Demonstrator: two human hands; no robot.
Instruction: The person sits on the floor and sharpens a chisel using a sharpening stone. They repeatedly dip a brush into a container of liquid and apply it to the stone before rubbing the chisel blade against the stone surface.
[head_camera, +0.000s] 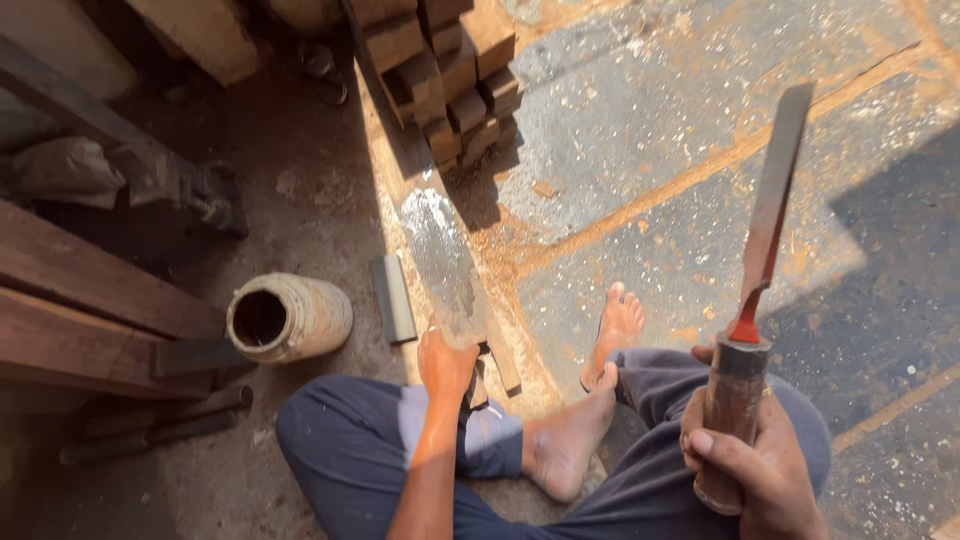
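Observation:
I sit on the ground with my legs folded and bare feet (580, 420) in front of me. My right hand (752, 460) grips the wooden handle of a long flat chisel (770, 215), held upright with its blade pointing away. My left hand (445, 365) rests on the near end of a long wooden plank (440, 255) that lies on the ground; the plank's top has a grey wet patch. A small dark rectangular stone (393, 298) lies just left of the plank.
A pale cylindrical jar (290, 318) lies on its side at the left. Stacked wood blocks (450, 70) stand at the top centre. Dark beams (90, 300) lie at the left. The stone floor (680, 130) at the right is dusted with sawdust.

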